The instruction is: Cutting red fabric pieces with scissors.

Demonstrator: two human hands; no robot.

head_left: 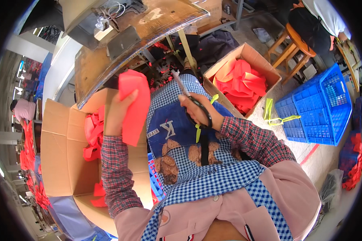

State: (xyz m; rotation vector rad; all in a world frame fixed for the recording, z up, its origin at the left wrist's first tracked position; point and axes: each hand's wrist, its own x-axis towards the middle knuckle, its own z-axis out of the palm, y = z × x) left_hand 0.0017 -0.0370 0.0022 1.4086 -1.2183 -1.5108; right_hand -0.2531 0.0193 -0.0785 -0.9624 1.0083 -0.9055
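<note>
Head view: left hand (120,107) holds flat red cloth (136,108), right hand (198,111) grips black-handled metal scissors (182,84); brown cardboard boxes (56,140) contain loose red pieces (239,84).

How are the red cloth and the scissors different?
The red cloth is broad and red; the scissors are narrow, grey and black. The red cloth is in the left hand, the scissors are in the right hand. Both are held up.
</note>
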